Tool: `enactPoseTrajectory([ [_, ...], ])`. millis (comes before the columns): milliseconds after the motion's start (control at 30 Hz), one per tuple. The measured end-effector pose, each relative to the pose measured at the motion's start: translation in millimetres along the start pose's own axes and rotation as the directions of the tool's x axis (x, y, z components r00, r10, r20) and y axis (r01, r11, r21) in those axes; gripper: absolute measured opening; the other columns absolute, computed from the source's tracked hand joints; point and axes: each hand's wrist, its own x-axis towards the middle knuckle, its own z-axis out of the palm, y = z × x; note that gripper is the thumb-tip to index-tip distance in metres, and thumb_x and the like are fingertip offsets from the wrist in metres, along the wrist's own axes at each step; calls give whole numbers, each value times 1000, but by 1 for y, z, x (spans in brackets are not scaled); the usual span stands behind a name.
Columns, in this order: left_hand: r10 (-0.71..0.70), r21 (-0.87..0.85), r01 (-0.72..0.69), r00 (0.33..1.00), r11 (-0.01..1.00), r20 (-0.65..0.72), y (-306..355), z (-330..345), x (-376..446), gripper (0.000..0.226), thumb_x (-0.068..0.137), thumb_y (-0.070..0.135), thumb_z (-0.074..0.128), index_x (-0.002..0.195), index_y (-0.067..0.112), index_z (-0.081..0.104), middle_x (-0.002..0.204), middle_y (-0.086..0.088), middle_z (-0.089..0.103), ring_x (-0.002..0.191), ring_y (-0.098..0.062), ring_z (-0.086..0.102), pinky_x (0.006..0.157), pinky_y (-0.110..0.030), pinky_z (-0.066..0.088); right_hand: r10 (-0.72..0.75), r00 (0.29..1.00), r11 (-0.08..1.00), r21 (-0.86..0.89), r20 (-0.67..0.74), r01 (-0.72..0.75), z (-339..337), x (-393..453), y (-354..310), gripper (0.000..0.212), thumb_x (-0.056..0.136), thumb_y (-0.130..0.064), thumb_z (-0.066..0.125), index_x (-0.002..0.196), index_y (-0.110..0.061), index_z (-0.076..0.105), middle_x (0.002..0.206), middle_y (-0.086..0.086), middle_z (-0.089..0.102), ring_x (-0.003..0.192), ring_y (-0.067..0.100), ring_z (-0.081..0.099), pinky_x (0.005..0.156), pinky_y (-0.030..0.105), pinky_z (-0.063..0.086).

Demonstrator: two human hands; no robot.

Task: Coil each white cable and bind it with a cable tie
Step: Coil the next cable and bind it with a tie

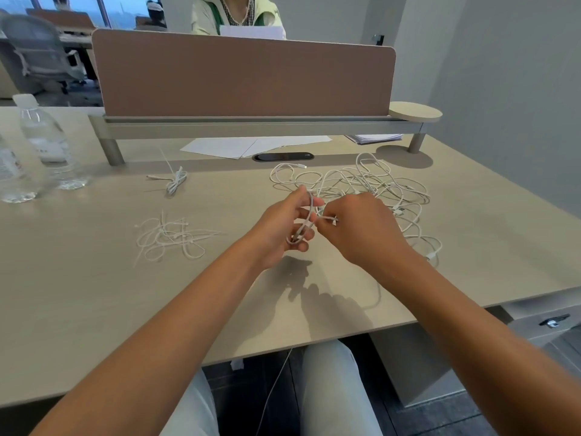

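At the centre of the frame, above the near part of the desk (94, 309), the left hand (283, 228) holds a small coil of white cable (303, 225) looped over its spread, curled fingers, while the right hand (358, 228) pinches that cable's end just beside it. A loose heap of cable ties (169, 237) lies left of the hands, and the tangle of uncoiled white cables (361, 180) spreads behind and right of them. Farther back at left centre lies one bound cable (176, 182), with water bottles (44, 140) at the left edge and a brown divider panel (245, 77) across the top.
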Motion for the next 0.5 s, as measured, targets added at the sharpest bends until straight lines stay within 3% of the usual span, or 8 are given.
enactPoseTrajectory([
  [100, -24, 59, 24, 1000, 998, 7, -1, 1, 0, 56, 107, 56, 39, 121, 12, 70, 84, -2, 62, 58, -15, 45, 47, -24, 29, 75, 997, 996, -48, 27, -73, 0, 9, -1, 32, 92, -48, 65, 83, -18, 75, 70, 4, 60, 75, 28, 63, 62, 30, 40],
  [233, -33, 152, 34, 999, 988, -7, 0, -2, -1, 57, 107, 56, 37, 115, 11, 71, 75, -4, 59, 55, -14, 40, 46, -22, 26, 175, 984, 973, -153, 18, -170, 0, 16, 5, 59, 77, -79, 63, 65, -21, 64, 61, -1, 57, 65, 21, 61, 62, 32, 51],
  [300, -22, 149, 28, 999, 988, -43, 0, -6, 1, 54, 108, 55, 36, 110, 14, 71, 73, -3, 56, 54, -14, 40, 45, -21, 24, 206, 975, 978, -52, 77, -203, 1, 16, 11, 67, 75, -85, 59, 65, -19, 65, 61, 0, 61, 64, 20, 61, 65, 36, 53],
  [400, -8, 51, 11, 998, 999, -54, -1, -16, 4, 53, 107, 56, 36, 111, 16, 70, 72, -1, 52, 55, -14, 41, 43, -21, 24, 185, 957, 950, 210, 222, -232, 1, 14, 25, 58, 88, -76, 56, 75, -21, 68, 68, 0, 69, 67, 18, 68, 72, 38, 56],
  [500, -3, -46, 2, 1000, 999, -7, -1, -23, 5, 53, 107, 57, 37, 114, 14, 68, 75, -2, 53, 55, -16, 45, 44, -22, 27, 178, 952, 899, 353, 251, -261, 1, 11, 35, 49, 100, -55, 57, 72, -20, 74, 64, 4, 69, 57, 17, 64, 69, 36, 55],
])
